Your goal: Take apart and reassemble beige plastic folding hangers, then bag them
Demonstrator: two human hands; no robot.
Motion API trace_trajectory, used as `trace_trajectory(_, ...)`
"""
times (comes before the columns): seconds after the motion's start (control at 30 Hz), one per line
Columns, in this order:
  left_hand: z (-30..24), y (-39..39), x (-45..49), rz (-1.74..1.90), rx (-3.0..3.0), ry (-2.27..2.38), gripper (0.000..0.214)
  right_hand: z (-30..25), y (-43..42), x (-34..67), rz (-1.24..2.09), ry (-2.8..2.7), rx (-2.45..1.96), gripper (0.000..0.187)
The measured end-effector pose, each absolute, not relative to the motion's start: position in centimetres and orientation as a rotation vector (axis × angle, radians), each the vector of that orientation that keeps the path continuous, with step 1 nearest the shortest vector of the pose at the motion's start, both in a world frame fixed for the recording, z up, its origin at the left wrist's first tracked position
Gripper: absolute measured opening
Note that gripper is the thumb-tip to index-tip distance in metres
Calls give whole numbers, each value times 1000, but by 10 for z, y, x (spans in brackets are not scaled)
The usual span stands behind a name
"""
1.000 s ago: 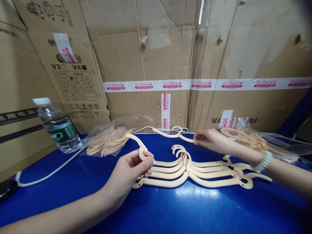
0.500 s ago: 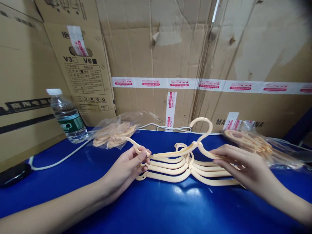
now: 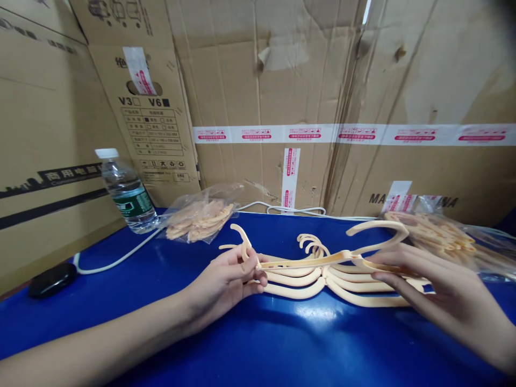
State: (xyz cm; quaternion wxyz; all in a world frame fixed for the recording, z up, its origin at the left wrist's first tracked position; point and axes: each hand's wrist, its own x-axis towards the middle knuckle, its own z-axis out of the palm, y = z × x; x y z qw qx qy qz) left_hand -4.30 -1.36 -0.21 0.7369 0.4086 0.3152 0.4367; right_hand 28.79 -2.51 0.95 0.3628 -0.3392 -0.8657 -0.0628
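Observation:
A cream plastic hanger is held between both hands above the blue table, its hook tilted toward the right. My left hand pinches its left end, where a small curved arm sticks up past the fingertips. On the right, my right hand grips the hanger's other arm between thumb and fingers. Several similar hangers lie in an overlapping row on the table just below, partly hidden by the held one and by my hands.
A water bottle stands at the back left near a black device with a white cable. Bagged cream parts lie in a left plastic bag and a right plastic bag. Cardboard walls the table's back.
The held hanger has rolled so its hook, upright before, now leans right and lower. The small curved arm at its left end points more upward. The whole view has shifted slightly.

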Motion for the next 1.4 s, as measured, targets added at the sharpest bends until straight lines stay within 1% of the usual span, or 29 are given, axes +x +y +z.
trace_trajectory(0.17, -3, -14, -43, 976, 895, 726, 26, 3, -28, 288, -193, -2213, -906, 17)
trace_trajectory(0.47, -4, -14, -40, 1100, 933, 847, 40, 0, -39, 276, -72, -2197, -910, 17)
trace_trajectory(0.6, -4, -17, -39, 1175, 947, 897, 43, -3, -43, 274, -51, -2179, -946, 16)
trace_trajectory(0.7, -2, -19, -38, 1238, 960, 923, 44, -6, -45, 274, -9, -2143, -1009, 19)
trace_trajectory(0.87, 2, -20, -39, 1279, 986, 910, 41, -6, -46, 275, 99, -2082, -1116, 29)
trace_trajectory(0.97, 3, -22, -37, 1264, 1003, 913, 34, 0, -46, 274, 150, -1970, -1210, 27)
trace_trajectory(1.07, 4, -32, -33, 1189, 1058, 963, 28, 8, -44, 271, 224, -1870, -1215, 25)
trace_trajectory(1.17, 1, -49, -30, 990, 1425, 992, 24, 17, -41, 270, 303, -1858, -1209, 28)
trace_trajectory(1.27, -13, -62, -33, 922, 2097, 845, 16, 20, -39, 272, 389, -1949, -1212, 26)
trace_trajectory(1.3, -19, -64, -35, 902, 2277, 746, 17, 19, -40, 274, 419, -1997, -1210, 24)
trace_trajectory(1.37, -32, -64, -38, 844, 2548, 541, 27, 18, -41, 276, 469, -2111, -1214, 21)
trace_trajectory(1.4, -36, -63, -39, 822, 2627, 509, 32, 17, -41, 277, 478, -2173, -1217, 21)
